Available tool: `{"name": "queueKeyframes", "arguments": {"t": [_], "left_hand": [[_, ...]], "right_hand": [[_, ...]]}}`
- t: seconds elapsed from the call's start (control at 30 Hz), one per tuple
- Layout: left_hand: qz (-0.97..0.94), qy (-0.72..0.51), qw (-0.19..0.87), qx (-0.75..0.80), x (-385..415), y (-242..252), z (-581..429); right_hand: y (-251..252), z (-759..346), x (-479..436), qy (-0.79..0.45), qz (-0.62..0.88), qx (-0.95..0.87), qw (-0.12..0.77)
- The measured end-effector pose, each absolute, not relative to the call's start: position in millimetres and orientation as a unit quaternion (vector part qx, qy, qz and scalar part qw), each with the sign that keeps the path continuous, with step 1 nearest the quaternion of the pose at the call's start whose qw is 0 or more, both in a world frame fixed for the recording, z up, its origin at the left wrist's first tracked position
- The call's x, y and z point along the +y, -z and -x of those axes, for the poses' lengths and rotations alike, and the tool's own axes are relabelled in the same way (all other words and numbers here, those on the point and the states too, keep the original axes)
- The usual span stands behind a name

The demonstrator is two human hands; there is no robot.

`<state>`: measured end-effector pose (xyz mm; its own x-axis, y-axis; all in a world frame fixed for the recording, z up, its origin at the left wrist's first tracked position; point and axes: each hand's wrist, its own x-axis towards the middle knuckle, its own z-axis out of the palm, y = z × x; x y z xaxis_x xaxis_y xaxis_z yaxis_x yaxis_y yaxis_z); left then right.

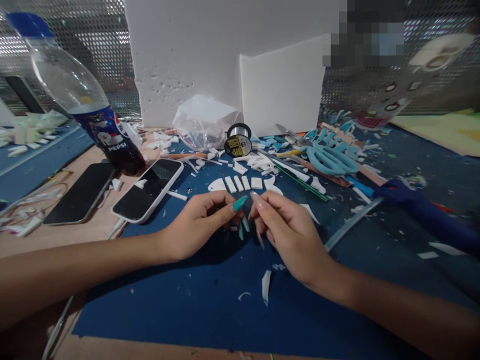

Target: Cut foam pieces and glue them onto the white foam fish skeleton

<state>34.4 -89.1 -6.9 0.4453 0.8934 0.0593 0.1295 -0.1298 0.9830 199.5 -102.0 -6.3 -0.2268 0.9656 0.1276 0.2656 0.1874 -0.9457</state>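
Observation:
My left hand (204, 222) and my right hand (288, 230) are close together above the blue mat (195, 310), fingertips nearly meeting. Each is closed, thumb against curled fingers; anything pinched between them is too small to make out. Just beyond the fingertips lies a row of white foam pieces (240, 183), with a rounded piece at the left end and a tail-shaped one (273, 185) at the right. Behind that row stands a spool of clear line (239, 141). Nearer to me, a curved white scrap (266, 287) rests on the mat.
Two phones, one dark (80, 195) and one white-edged (148, 190), lie at left beside a Pepsi bottle (108, 132). Blue-handled scissors (330, 159), foam scraps and a dark blue tool handle (431, 210) are at right. White foam boards (281, 90) stand behind.

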Motion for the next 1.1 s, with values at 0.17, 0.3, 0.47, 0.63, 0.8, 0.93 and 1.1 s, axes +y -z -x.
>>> {"name": "queueKeyframes", "arguments": {"t": [0.17,0.3,0.47,0.63,0.8,0.93,1.1], "left_hand": [[-0.671,-0.353,0.518,0.397,-89.7,7.4,-33.2],[-0.686,-0.341,0.483,0.424,-90.7,8.8,-31.1],[-0.707,-0.336,0.454,0.425,-91.1,7.6,-31.2],[-0.731,-0.342,0.414,0.420,-91.8,7.4,-30.9],[-0.776,-0.339,0.348,0.403,-93.8,7.5,-29.2],[-0.794,-0.361,0.281,0.400,-96.1,5.1,-27.3],[-0.811,-0.361,0.259,0.380,-97.4,2.6,-27.7]], "right_hand": [[6.6,-199.9,-100.9,-0.403,0.477,-0.677,0.389],[7.3,-199.1,-100.4,-0.416,0.474,-0.681,0.373],[8.3,-198.7,-100.8,-0.432,0.469,-0.682,0.357],[8.6,-199.1,-101.4,-0.430,0.461,-0.696,0.344],[7.4,-198.7,-101.5,-0.428,0.452,-0.703,0.343],[7.0,-199.4,-101.6,-0.435,0.448,-0.703,0.341],[5.7,-201.0,-103.4,-0.453,0.428,-0.704,0.342]]}}
